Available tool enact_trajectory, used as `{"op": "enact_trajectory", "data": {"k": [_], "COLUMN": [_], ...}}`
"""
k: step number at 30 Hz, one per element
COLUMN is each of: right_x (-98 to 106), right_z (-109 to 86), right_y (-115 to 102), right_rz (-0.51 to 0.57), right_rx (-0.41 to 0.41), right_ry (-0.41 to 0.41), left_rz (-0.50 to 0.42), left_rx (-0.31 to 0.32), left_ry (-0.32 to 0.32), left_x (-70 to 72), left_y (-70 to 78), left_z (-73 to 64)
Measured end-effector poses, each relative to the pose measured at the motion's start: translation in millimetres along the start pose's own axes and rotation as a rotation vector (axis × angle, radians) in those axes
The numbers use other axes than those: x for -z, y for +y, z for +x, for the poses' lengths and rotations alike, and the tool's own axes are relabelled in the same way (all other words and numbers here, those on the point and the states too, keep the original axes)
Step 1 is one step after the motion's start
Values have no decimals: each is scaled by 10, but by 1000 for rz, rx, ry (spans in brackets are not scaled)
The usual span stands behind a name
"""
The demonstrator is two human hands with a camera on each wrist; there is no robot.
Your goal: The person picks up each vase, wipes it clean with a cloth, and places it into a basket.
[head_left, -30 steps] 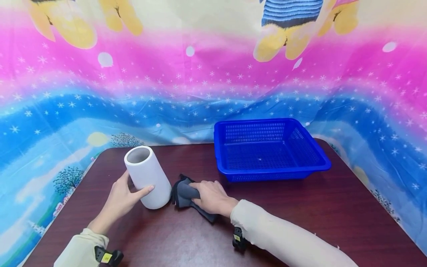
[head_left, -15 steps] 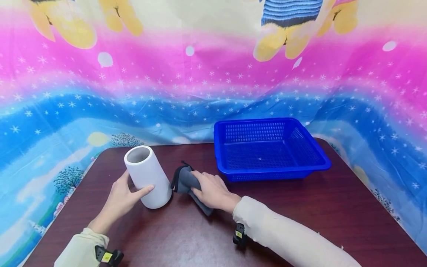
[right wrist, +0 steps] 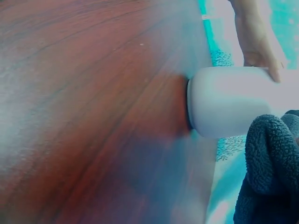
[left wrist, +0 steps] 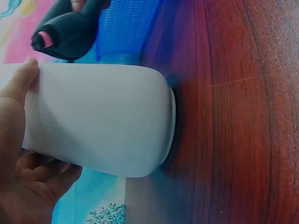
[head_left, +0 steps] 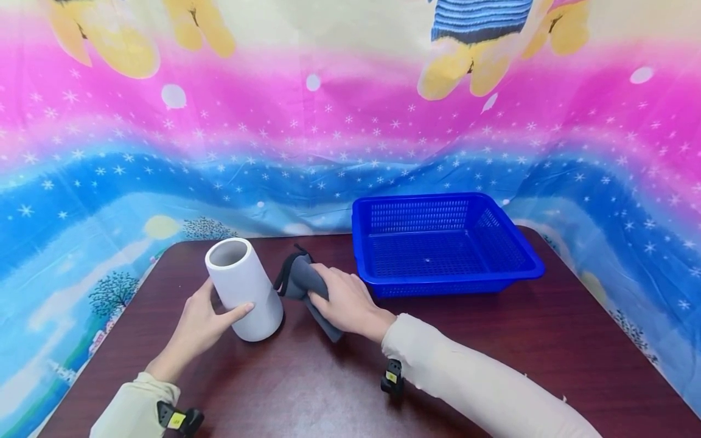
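A plain white ceramic vase (head_left: 249,298), wide-mouthed and empty inside as far as its opening shows, stands upright on the table. My left hand (head_left: 197,322) grips its left side, thumb across the front and fingers behind, as the left wrist view shows. To the right of the vase, my right hand (head_left: 350,301) holds a bunched dark grey cloth (head_left: 301,277) with black edging. The cloth's upper end is right at the vase's side, and a corner hangs below the hand. In the right wrist view the cloth (right wrist: 268,168) looks fuzzy; that hand is mostly hidden there.
A blue perforated plastic basket (head_left: 438,277) sits at the back right of the dark red wooden table (head_left: 306,389), with nothing in it. A patterned curtain (head_left: 306,140) hangs along the table's back and sides.
My right hand has raised the cloth, carrying it slightly away from me beside the vase. The left hand and the vase have stayed in place.
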State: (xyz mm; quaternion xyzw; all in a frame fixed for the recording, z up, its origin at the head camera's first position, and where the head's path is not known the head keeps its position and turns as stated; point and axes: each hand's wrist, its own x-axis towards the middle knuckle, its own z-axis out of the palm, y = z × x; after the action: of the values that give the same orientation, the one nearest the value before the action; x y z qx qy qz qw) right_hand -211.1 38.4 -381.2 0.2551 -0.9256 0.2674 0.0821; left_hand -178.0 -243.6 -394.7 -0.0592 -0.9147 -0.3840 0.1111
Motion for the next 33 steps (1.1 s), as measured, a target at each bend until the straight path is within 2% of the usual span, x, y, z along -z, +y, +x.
{"op": "enact_trajectory", "data": {"k": [7, 24, 33], "right_x": [100, 192, 190], "right_z": [65, 171, 203], "right_y": [-82, -289, -411], "right_rz": [45, 85, 111], "right_rx": [18, 56, 76], "right_ry": [43, 137, 146], "left_rz": [-2, -8, -15], "left_rx": [-12, -8, -1], "left_ry": [11, -1, -15], "left_x": [-16, -5, -1], "left_y": [-27, -4, 5], "left_z": [12, 17, 7]}}
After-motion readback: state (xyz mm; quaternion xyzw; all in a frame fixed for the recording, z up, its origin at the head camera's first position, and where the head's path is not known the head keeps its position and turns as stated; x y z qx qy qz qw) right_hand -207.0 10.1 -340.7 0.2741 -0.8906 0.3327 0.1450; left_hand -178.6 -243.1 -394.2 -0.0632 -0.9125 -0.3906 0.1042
